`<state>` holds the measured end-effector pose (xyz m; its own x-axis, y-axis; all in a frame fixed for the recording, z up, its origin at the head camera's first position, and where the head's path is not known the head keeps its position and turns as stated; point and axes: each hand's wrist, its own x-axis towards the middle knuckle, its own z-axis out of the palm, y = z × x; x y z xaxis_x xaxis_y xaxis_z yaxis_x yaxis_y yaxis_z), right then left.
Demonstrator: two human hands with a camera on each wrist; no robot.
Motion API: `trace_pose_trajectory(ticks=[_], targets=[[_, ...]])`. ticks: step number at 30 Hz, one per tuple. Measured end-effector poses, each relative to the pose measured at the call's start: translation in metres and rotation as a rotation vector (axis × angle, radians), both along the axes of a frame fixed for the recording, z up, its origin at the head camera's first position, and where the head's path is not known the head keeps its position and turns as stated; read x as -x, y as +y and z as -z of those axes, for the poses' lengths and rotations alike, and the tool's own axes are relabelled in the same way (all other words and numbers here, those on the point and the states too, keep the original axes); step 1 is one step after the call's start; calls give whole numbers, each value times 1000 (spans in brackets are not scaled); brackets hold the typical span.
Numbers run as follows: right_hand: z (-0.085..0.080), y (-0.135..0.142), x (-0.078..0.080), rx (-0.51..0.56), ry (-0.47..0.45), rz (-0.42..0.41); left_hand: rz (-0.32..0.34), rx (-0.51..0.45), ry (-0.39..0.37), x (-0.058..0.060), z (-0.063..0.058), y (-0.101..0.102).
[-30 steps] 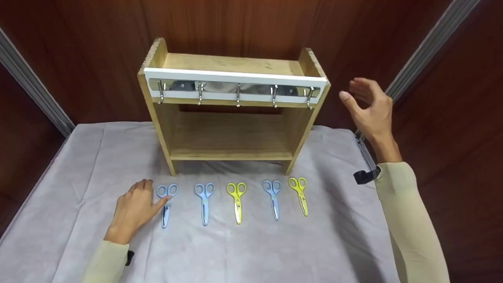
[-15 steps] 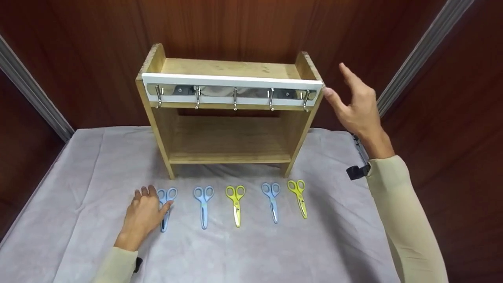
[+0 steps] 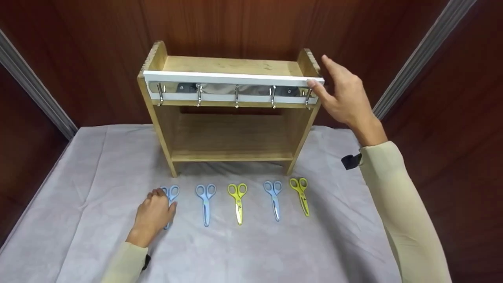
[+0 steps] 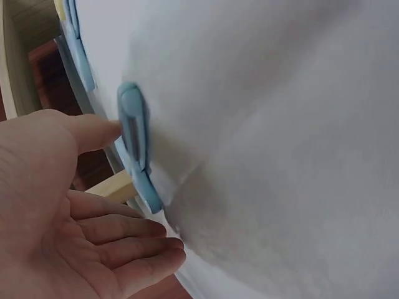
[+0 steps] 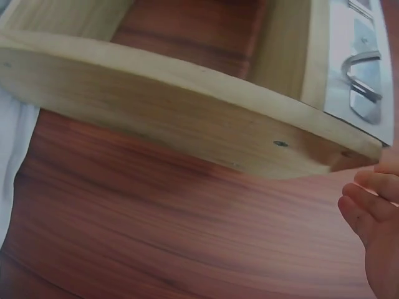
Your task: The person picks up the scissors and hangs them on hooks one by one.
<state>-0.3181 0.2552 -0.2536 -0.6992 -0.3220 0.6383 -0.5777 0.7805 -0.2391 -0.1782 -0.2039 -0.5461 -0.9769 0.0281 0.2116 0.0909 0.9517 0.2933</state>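
5 metal hooks (image 3: 237,97) are gleaming on a mirror-smooth plate (image 3: 218,89); the shelf unit (image 3: 232,158) is showing pale wood, rough-edged on top; 5 plastic scissors (image 3: 206,208) are looking smooth, the cloth (image 3: 235,253) matt and creased.

Under and just right of the left hand (image 3: 153,212) lie light-blue loop-handled scissors (image 4: 145,182). Farther right, in a row: second light-blue scissors (image 3: 206,206), yellow loop-handled scissors (image 3: 238,201), third light-blue scissors (image 3: 274,201), second yellow scissors (image 3: 302,196). Beyond that hand stands a pale wooden shelf (image 3: 235,135), a white hook rail (image 3: 217,89) across its upper front; the right hand (image 3: 347,98) is at the rail's right end. Grey cloth (image 3: 255,255) lies beneath.
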Motion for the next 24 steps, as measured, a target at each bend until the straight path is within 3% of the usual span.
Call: trace_pose_trajectory(ticks=[7,17,24], targets=[[-1,-3,2,-107,-109,62,-16,-9,-47,5,-2,5],[3,-6,1,-95,-120,71,-19,34,-18,7,0,6],[6,-6,1,-57,-81,31,-33,25,-2,9,0,8]])
